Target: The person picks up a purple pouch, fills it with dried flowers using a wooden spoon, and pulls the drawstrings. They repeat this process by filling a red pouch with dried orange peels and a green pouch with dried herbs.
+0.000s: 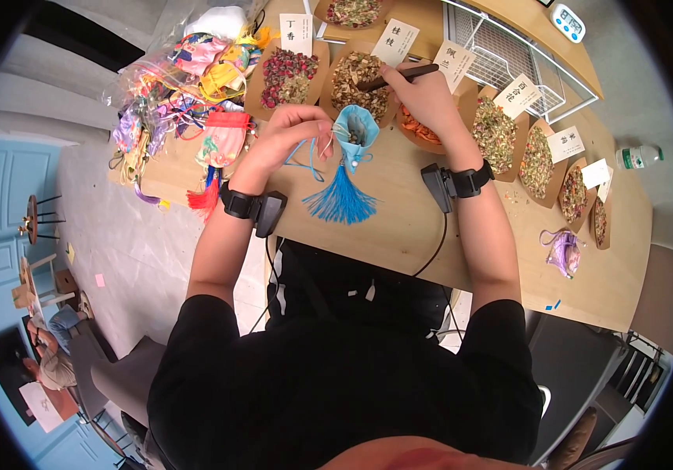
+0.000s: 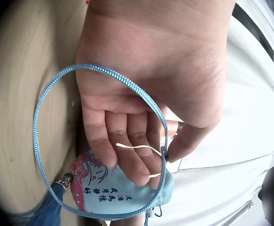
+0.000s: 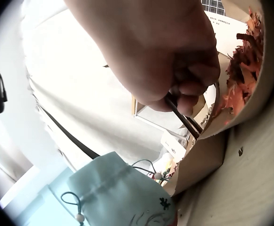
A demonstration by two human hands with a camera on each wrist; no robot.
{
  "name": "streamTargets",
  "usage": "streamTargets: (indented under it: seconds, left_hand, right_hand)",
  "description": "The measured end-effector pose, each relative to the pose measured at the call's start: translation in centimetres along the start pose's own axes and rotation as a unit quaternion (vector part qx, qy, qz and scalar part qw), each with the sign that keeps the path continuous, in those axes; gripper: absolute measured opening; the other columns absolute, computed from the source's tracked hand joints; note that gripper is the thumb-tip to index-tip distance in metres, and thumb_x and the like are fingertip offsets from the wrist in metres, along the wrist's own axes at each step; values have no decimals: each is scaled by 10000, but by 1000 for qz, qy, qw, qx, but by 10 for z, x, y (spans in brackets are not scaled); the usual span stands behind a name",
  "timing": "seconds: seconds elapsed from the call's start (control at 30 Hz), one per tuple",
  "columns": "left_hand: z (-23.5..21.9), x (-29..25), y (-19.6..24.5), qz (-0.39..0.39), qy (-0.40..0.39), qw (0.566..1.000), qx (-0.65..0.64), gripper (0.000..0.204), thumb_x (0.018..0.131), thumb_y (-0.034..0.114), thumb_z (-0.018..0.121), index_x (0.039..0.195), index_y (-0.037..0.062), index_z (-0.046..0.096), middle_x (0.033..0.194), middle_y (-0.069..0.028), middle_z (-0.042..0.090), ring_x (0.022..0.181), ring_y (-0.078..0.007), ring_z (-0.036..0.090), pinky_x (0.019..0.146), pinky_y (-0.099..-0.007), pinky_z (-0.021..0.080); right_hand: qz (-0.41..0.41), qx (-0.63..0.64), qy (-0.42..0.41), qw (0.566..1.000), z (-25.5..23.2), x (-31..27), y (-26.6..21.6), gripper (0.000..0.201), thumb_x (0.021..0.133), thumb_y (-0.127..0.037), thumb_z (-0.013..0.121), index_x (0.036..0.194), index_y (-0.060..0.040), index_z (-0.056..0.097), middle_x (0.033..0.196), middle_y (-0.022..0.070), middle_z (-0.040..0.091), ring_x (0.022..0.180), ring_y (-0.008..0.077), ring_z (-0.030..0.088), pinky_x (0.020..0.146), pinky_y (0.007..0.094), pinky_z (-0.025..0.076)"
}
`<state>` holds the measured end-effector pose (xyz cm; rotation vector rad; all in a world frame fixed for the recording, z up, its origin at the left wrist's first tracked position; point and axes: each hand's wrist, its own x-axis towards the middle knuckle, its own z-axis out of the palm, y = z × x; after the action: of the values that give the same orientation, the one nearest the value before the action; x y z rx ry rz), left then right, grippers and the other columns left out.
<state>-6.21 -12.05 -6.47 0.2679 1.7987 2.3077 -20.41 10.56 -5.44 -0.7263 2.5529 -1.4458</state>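
My left hand (image 1: 293, 133) is just left of the small light-blue pouch (image 1: 354, 131), its thumb and forefinger pinching the pouch's blue cord (image 2: 39, 141). The cord hangs in a wide loop in the left wrist view, with a thin pale string beside it. The pouch's gathered mouth stands open toward me, with dried bits inside, and a blue tassel (image 1: 342, 200) spreads below on the table. In my right hand (image 1: 423, 98) is a slim dark brown utensil (image 1: 399, 77). Its tip reaches into a brown paper tray of chopped dried herbs (image 1: 356, 70).
More paper trays curve rightward, among them orange petals (image 1: 421, 129) and pale dried flowers (image 1: 495, 129), with name cards behind. Dried rosebuds (image 1: 289, 74) lie left of the herbs. A red pouch (image 1: 223, 141) and a pile of colorful pouches (image 1: 211, 66) sit left; a purple pouch (image 1: 562, 252) lies right.
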Motion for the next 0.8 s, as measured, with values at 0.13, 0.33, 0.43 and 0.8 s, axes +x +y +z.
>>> streamTargets:
  seconds: [0.13,0.33,0.43,0.8]
  left_hand:
    - [1,0,1,1,4,1000,1,196,936,140,579,840,-18,645,721,-95,671,643,-159,644,628,-284,492]
    - [2,-1,1,5,10,1000,-2,203,933,139,578,830,-23,644,727,-96,674,640,-158,641,627,-284,490]
    - [2,-1,1,4,9,1000,0,203,933,139,576,831,-21,645,732,-97,676,645,-156,642,630,-285,493]
    - [1,0,2,3,2,1000,2,195,937,141,577,846,-17,646,736,-96,678,653,-154,643,633,-286,497]
  right_hand:
    - [15,67,0,998,-15,-1,-10,419,906,-374,655,770,20,695,554,30,582,516,92,534,507,262,419]
    - [49,142,-69,986,-62,-23,-67,377,869,-360,699,724,-11,701,557,-5,576,513,64,522,485,217,375]
    - [36,142,-67,987,-63,-29,-78,386,868,-368,703,732,-7,702,554,-5,568,511,63,509,489,214,368]
    - [-57,-67,10,996,-3,-15,-26,433,840,-473,723,970,-60,722,764,109,695,680,225,649,653,335,506]
